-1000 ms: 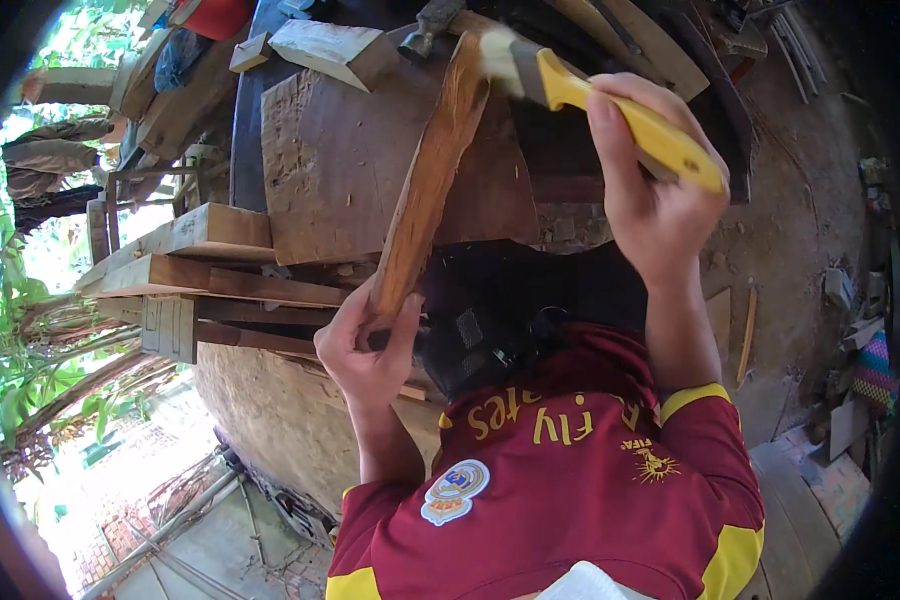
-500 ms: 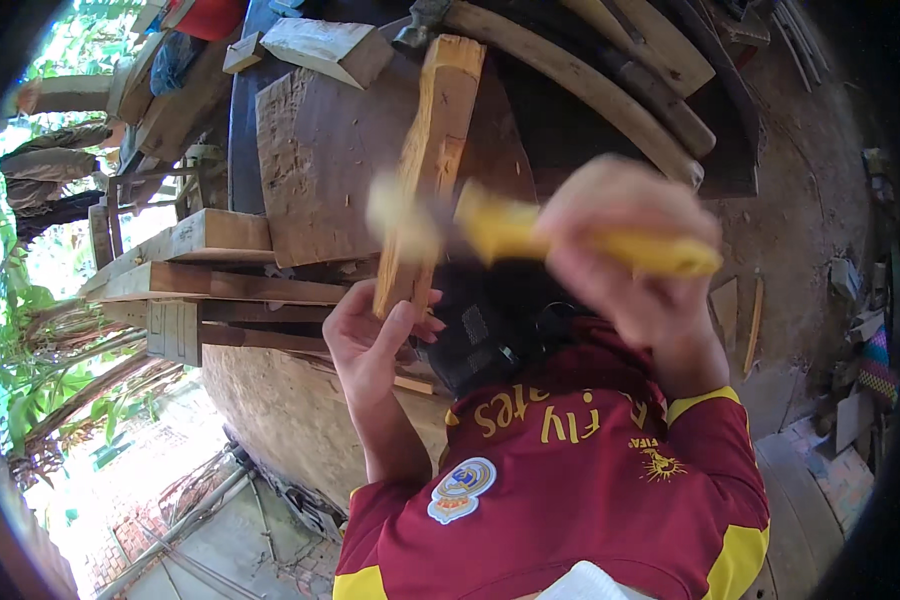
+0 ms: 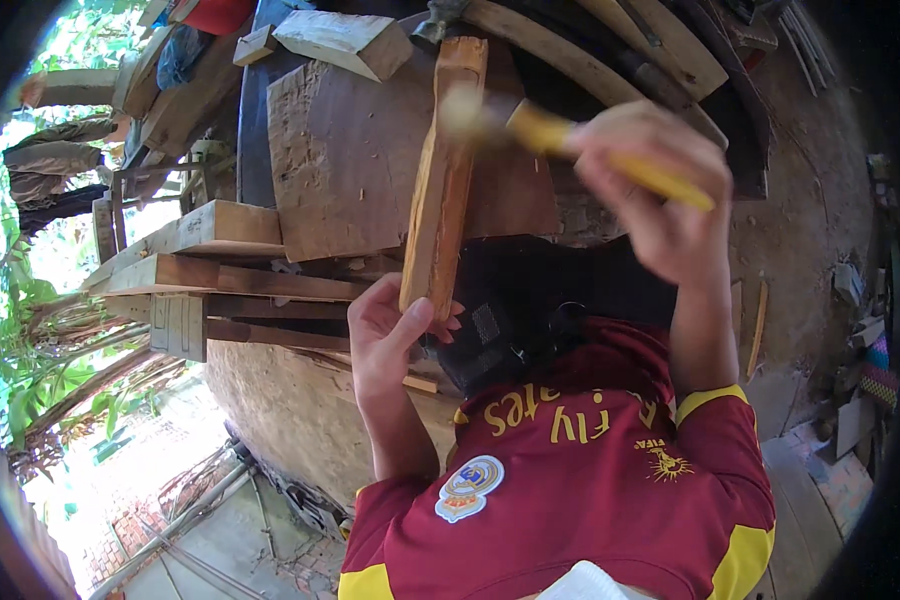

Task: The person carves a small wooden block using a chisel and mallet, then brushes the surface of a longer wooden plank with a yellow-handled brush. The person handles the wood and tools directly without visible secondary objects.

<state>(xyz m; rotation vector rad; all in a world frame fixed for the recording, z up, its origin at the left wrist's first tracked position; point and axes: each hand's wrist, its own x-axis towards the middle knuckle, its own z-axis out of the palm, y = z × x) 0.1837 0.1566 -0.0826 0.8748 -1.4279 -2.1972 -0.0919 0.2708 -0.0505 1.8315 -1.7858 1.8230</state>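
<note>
The left hand (image 3: 390, 328) clasps a wooden piece (image 3: 438, 210), the right hand (image 3: 662, 175) a yellow-handled brush (image 3: 542, 130) (rather blurred).

Wears a maroon short-sleeved shirt (image 3: 570, 525) with yellow cuffs (image 3: 712, 399), white-edged badge (image 3: 470, 489) and, right of the badge, yellow emblem (image 3: 669, 464).

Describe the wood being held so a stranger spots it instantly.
Find the dark red shirt at the bottom, then follow the left forearm up to the left hand. Above that hand, in front of the broad brown board, is a narrow orange-brown length of wood. Unlike the timber lying around it, it is gripped, with a yellow-handled brush overlapping its upper part.
</note>
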